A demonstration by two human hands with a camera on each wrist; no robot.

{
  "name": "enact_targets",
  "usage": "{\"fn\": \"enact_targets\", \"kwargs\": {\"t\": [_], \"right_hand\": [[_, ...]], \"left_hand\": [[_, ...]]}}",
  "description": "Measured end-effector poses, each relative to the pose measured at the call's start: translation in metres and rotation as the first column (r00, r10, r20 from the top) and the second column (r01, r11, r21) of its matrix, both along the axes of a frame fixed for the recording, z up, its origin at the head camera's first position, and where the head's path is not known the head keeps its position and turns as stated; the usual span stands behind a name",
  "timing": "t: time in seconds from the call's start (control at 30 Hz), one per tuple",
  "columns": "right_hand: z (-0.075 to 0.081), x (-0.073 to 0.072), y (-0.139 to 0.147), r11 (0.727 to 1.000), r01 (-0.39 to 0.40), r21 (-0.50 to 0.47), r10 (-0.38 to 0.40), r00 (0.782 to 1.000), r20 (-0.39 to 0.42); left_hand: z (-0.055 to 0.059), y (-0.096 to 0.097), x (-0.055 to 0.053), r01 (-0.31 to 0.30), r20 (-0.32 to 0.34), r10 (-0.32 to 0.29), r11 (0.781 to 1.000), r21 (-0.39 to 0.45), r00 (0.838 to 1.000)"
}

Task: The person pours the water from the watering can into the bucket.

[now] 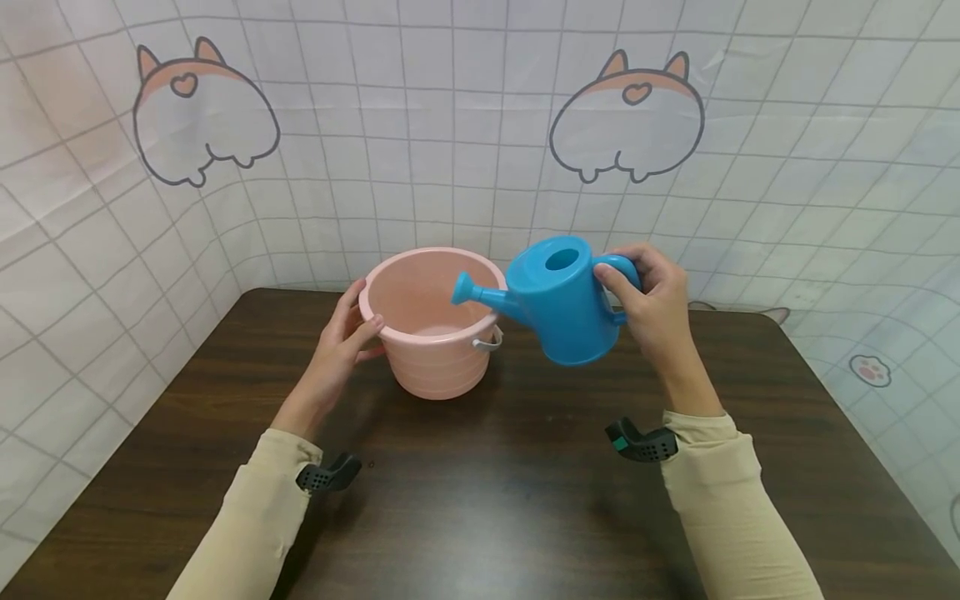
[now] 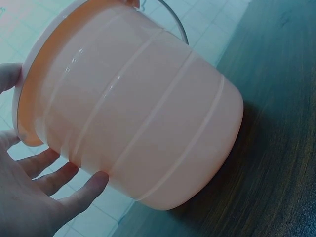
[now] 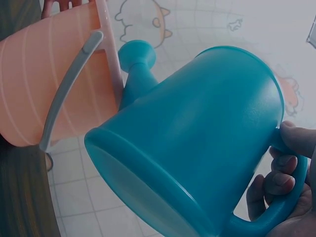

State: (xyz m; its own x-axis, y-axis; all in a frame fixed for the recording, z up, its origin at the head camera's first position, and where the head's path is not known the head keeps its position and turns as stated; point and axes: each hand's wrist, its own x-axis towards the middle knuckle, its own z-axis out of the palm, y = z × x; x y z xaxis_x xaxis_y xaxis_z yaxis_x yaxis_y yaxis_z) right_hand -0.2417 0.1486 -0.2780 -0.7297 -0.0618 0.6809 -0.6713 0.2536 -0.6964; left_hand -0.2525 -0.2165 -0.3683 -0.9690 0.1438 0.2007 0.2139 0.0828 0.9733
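A pink bucket [image 1: 438,367] with a grey handle [image 3: 69,94] is at the tabletop, left of centre, its mouth facing up. My left hand [image 1: 337,337] grips its left rim, thumb at the rim and several fingers against the outer wall, as the left wrist view shows. A blue watering can [image 1: 572,321] is held up off the table by my right hand [image 1: 660,304], whose fingers curl round the can's handle [image 3: 281,207]. The can tips slightly left. Its spout [image 1: 467,290] reaches over the bucket's right rim. Whether water comes out cannot be seen.
The dark wooden table [image 1: 480,500] extends toward me and to both sides. Behind it and along the sides hangs a white grid-patterned curtain [image 1: 420,125] with cartoon prints. A black strap [image 1: 645,442] sits on each wrist.
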Motion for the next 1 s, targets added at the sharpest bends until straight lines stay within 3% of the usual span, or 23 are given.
{"fn": "enact_targets", "kwargs": {"t": [0.23, 0.5, 0.8, 1.0], "right_hand": [[-0.003, -0.003, 0.001, 1.000, -0.008, -0.009, 0.008, 1.000, -0.020], [-0.011, -0.014, 0.007, 1.000, -0.007, -0.018, 0.007, 1.000, -0.016], [-0.007, -0.008, 0.005, 0.999, -0.024, -0.035, 0.024, 1.000, -0.007], [-0.017, -0.019, 0.011, 1.000, -0.014, -0.028, 0.014, 1.000, 0.012]], "left_hand": [[-0.006, -0.002, -0.005, -0.010, 0.000, 0.010, 1.000, 0.000, 1.000], [-0.005, -0.001, -0.003, -0.014, -0.001, 0.014, 1.000, 0.001, 1.000], [-0.004, 0.000, -0.002, -0.009, -0.018, 0.008, 1.000, -0.004, 1.000], [-0.004, 0.000, -0.002, -0.005, -0.023, 0.004, 1.000, -0.018, 1.000]]}}
